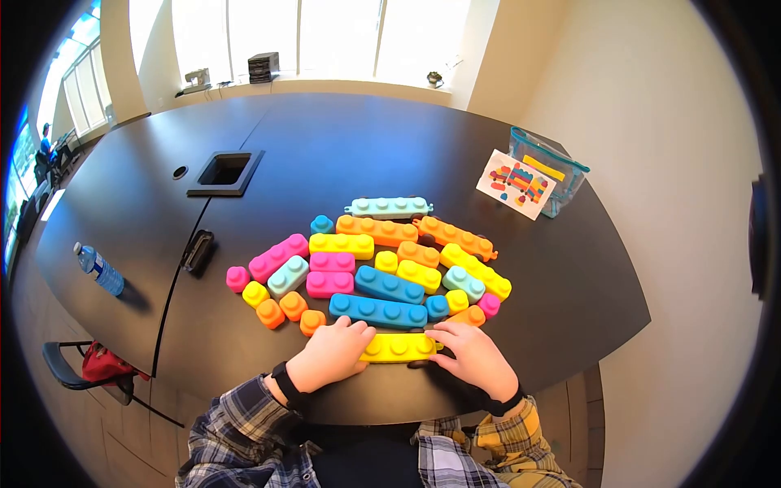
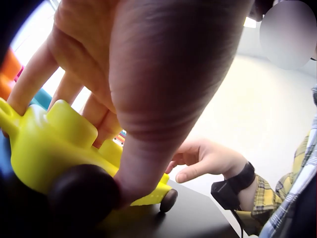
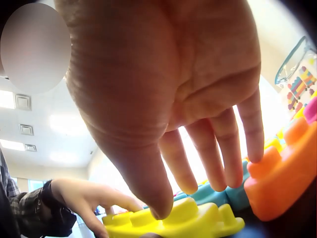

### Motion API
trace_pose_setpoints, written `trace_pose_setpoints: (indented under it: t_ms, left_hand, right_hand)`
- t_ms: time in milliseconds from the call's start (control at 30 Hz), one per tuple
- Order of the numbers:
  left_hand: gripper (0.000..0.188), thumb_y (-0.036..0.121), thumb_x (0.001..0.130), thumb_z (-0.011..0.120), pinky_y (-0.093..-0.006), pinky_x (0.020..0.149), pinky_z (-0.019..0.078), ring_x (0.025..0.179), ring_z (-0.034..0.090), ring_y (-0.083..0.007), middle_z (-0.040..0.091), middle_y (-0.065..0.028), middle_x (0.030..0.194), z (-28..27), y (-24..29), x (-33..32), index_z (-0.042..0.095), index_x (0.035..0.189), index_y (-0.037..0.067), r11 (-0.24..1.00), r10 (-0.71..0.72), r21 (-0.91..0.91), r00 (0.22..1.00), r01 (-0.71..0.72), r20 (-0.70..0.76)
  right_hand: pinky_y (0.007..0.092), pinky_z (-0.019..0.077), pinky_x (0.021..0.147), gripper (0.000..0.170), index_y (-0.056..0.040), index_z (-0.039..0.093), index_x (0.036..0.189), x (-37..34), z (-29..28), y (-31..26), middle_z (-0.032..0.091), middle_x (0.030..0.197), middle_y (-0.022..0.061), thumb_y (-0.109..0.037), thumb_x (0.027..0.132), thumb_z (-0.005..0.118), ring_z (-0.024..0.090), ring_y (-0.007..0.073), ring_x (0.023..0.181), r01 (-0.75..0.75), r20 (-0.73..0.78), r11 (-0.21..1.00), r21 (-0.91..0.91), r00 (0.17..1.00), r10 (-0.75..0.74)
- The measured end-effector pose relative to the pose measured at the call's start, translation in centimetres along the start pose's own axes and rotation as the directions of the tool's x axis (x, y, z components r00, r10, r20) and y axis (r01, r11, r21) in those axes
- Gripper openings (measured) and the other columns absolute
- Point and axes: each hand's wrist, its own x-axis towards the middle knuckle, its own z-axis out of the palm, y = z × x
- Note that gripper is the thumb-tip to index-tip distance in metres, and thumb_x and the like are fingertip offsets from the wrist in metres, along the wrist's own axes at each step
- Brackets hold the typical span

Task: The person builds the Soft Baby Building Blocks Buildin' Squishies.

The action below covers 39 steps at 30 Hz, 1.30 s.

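A long yellow toy train car [image 1: 399, 348] with studs and black wheels lies near the table's front edge. My left hand [image 1: 332, 355] grips its left end, thumb on the near side by a wheel [image 2: 81, 193] and fingers on the far side. My right hand [image 1: 476, 354] is over the car's right end, its thumb [image 3: 157, 203] right at the studs and its fingers extended past the far side. Just beyond the car lies a long blue brick [image 1: 377, 311]. An orange brick [image 1: 470, 315] sits close to the right fingers.
Several pink, yellow, teal and orange bricks spread behind the car, with orange [image 1: 455, 236] and light-blue [image 1: 389, 207] wheeled cars at the back. A picture card [image 1: 515, 185] leans on a clear pouch [image 1: 561, 175]. A water bottle [image 1: 99, 270] stands left.
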Motion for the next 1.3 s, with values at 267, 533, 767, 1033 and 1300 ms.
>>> trace_pose_setpoints:
  t_ms: [267,533,767,1033,1300]
  left_hand:
    - [0.05,0.03,0.079,0.085,-0.0439,0.08,0.0604,0.107,0.064,-0.031,0.065,-0.006,0.112,0.4,-0.2,0.0,0.065,0.119,0.008,0.998,-0.059,0.01,0.998,0.059,-0.03]
    - [0.051,0.031,0.079,0.085,-0.0445,0.083,0.0597,0.109,0.063,-0.0311,0.065,-0.0061,0.113,0.5,-0.4,0.8,0.065,0.12,0.007,0.996,-0.09,-0.003,0.994,0.09,-0.065]
    - [0.055,0.019,0.081,0.085,-0.0459,0.106,0.0508,0.125,0.057,-0.0347,0.065,-0.0096,0.126,-1.2,-1.3,-1.8,0.064,0.13,0.006,0.973,-0.065,-0.23,0.987,0.03,-0.147]
    - [0.058,0.012,0.08,0.087,-0.0519,0.118,0.0416,0.142,0.047,-0.0427,0.064,-0.0107,0.135,0.2,-2.3,-4.0,0.066,0.134,0.008,0.964,-0.171,-0.236,0.965,0.122,-0.201]
    - [0.065,0.011,0.081,0.085,-0.0495,0.119,0.0404,0.14,0.05,-0.0425,0.06,-0.0137,0.143,-2.4,-2.8,-4.9,0.061,0.141,0.008,0.962,-0.156,-0.258,0.951,0.086,-0.267]
  right_hand:
    - [0.0417,0.0589,0.084,0.033,-0.0069,0.073,0.116,0.9,1.2,0.5,0.073,0.111,0.0083,-0.011,0.084,0.078,0.071,0.0314,0.099,0.046,-0.009,0.996,-0.072,0.999,-0.047]
    - [0.0422,0.0584,0.079,0.03,-0.0081,0.074,0.114,1.8,1.9,1.1,0.073,0.106,0.0072,-0.012,0.085,0.077,0.072,0.0313,0.092,-0.002,-0.075,0.998,-0.06,0.997,-0.002]
    - [0.0419,0.0584,0.077,0.029,-0.0085,0.075,0.114,1.9,1.9,0.8,0.073,0.104,0.0075,-0.012,0.085,0.076,0.072,0.0315,0.09,-0.021,-0.05,0.997,-0.076,0.999,0.018]
    - [0.0406,0.0587,0.077,0.031,-0.0115,0.076,0.116,1.8,2.2,1.0,0.074,0.108,0.0052,-0.015,0.086,0.078,0.072,0.0302,0.089,0.001,-0.054,0.998,-0.066,0.999,-0.004]
    - [0.0396,0.0594,0.084,0.034,-0.009,0.074,0.12,1.3,0.4,-0.2,0.074,0.116,0.0069,-0.015,0.086,0.079,0.072,0.0305,0.1,-0.053,-0.065,0.998,-0.035,0.997,0.051]
